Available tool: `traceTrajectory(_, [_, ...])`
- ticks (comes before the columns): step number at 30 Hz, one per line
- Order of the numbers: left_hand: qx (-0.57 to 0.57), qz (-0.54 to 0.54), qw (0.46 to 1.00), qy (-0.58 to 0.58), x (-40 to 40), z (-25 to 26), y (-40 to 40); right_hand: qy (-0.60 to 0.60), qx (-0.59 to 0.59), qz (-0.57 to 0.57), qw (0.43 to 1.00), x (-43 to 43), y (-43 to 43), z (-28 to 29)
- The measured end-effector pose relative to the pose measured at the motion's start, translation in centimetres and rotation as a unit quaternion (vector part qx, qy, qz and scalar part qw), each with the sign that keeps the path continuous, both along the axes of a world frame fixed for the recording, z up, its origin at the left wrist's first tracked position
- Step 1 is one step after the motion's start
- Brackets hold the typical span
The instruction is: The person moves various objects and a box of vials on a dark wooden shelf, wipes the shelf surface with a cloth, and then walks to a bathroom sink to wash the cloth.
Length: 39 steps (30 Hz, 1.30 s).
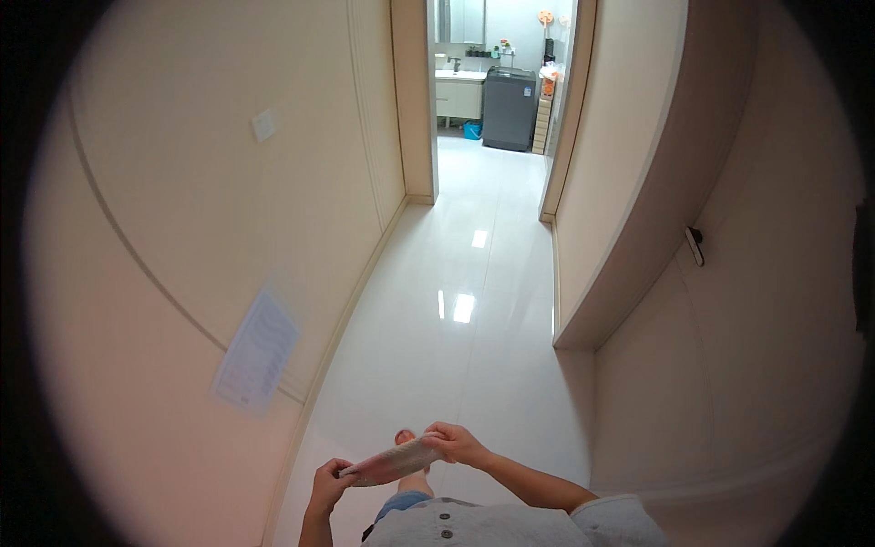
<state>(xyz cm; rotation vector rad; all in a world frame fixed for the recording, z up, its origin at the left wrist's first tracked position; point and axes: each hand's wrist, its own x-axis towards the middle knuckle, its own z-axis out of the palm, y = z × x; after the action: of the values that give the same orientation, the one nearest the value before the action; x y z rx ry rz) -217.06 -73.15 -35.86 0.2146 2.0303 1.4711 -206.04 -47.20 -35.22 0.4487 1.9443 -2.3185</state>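
Note:
A small pinkish-grey cloth (pixel 396 465) is stretched between my two hands in front of my body. My left hand (pixel 333 482) pinches its left end, and my right hand (pixel 451 444) grips the right end, slightly higher and farther forward. The cloth slants up towards the right and sags a little in the middle. Below it, one of my feet (pixel 405 436) shows on the floor, partly hidden by the cloth.
Glossy white floor tiles (pixel 424 355) run along a corridor to a doorway. Beyond stand a grey washing machine (pixel 509 109), a washbasin cabinet (pixel 459 96) and a blue bucket (pixel 472 130). A printed sheet (pixel 256 352) hangs on the left wall; a shut door with a handle (pixel 694 246) is at right.

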Motion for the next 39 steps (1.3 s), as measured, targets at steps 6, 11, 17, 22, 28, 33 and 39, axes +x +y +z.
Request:
traceTrajectory(6, [-0.005, -0.103, 0.995, 0.000, -17.7, -1.5, 13.7, -0.061, 0.005, -0.097, 0.993, -11.5, 11.2, -1.8])
traceTrajectory(11, [-0.018, -0.302, 0.951, 0.066, -27.5, 1.6, 32.0, -0.079, -0.091, -0.249, 0.961, -14.5, 22.0, -0.6])
traceTrajectory(17, [0.020, -0.460, 0.886, 0.057, -33.9, 0.5, 51.7, -0.067, -0.103, -0.387, 0.914, -17.2, 33.7, -2.6])
traceTrajectory(22, [-0.004, -0.433, 0.901, 0.031, -40.5, -0.5, 62.4, -0.091, -0.054, -0.395, 0.912, -24.3, 47.6, -5.3])
traceTrajectory(28, [-0.038, -0.299, 0.953, 0.010, -52.4, 0.6, 70.0, -0.039, 0.013, -0.267, 0.963, -42.1, 63.2, -2.7])
traceTrajectory(33, [-0.041, -0.219, 0.975, 0.000, -62.2, -3.0, 78.0, -0.020, 0.009, -0.160, 0.987, -53.5, 74.3, -1.8])
traceTrajectory(39, [-0.024, -0.322, 0.945, 0.059, -72.8, -2.5, 96.3, -0.055, -0.013, -0.313, 0.948, -59.5, 86.4, -3.5])
